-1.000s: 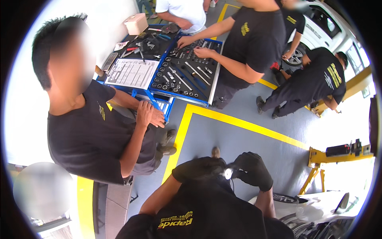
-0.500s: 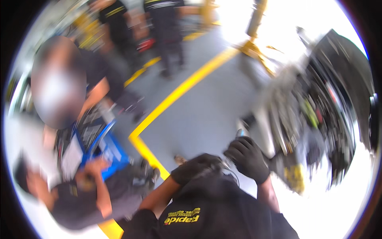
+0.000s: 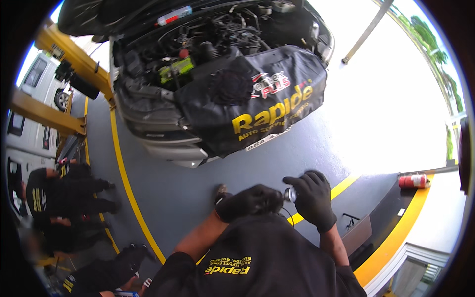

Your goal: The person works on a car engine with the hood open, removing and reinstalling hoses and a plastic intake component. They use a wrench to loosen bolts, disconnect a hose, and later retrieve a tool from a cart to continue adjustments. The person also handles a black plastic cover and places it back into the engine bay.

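My left hand (image 3: 257, 202), in a black glove, is closed in front of my chest. A small round piece with a silver rim and pale face (image 3: 290, 194) sits between it and my gloved right hand (image 3: 312, 199). The right hand's fingers curl about the piece's right side, one digit reaching left above it. What lies inside the left fist is hidden. Just below the hands, a thin dark cord (image 3: 287, 212) curves down by my black shirt.
Ahead stands a car with its hood raised, engine (image 3: 222, 34) exposed, and a black fender cover (image 3: 277, 94) with a dark cloth (image 3: 232, 86) on it. Yellow lift posts (image 3: 49, 111) and several people (image 3: 44, 193) are at left. A fire extinguisher (image 3: 414, 181) stands at right.
My view has swung right, so the car now lies ahead and the co-workers sit further left. Both hands stay together at chest height around the small piece.
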A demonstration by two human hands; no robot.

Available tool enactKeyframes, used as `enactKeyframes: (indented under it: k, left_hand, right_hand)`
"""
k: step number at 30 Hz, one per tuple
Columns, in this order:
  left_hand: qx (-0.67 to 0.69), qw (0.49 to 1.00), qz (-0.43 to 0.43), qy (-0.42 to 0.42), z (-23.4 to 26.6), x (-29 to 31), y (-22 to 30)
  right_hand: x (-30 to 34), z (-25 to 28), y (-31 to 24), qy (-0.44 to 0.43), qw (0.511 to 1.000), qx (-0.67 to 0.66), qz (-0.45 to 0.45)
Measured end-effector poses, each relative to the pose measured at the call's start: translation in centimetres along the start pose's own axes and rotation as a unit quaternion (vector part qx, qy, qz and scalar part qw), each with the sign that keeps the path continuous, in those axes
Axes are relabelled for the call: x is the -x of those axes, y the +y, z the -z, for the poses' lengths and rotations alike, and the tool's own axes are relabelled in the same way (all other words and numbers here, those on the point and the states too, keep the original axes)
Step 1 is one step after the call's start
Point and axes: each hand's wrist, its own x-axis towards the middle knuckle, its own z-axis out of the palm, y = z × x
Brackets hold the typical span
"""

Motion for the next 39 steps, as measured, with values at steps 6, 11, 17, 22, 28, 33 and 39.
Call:
enactKeyframes:
  k: [6,11,17,22,28,33,39]
  left_hand:
    - [-0.133,0.986,-0.062,-0.082,4.5,-16.0,-1.7]
    - [-0.078,0.996,-0.047,0.021,10.4,-24.8,-2.8]
    - [0.073,0.980,0.003,0.186,19.3,-36.2,-3.6]
    - [0.068,0.942,-0.055,0.324,25.8,-45.6,-2.7]
    - [-0.122,0.879,-0.069,0.456,34.5,-56.0,-9.1]
    - [-0.504,0.648,0.063,0.568,37.9,-60.3,-14.7]
    - [-0.502,0.594,0.058,0.625,36.9,-63.8,-14.6]
  right_hand:
    - [-1.5,0.9,6.7,0.044,0.913,-0.281,-0.293]
    - [-12.1,3.7,17.5,-0.001,0.990,-0.107,-0.093]
    - [-29.3,6.0,28.2,-0.038,0.997,-0.020,0.065]
    - [-42.9,7.2,38.0,-0.070,0.990,-0.024,0.120]
    - [-60.5,1.2,55.1,0.047,0.990,-0.027,0.131]
    - [-74.7,-10.3,65.6,-0.032,0.989,-0.080,0.119]
    - [-83.3,-23.4,71.2,-0.209,0.970,-0.122,0.026]
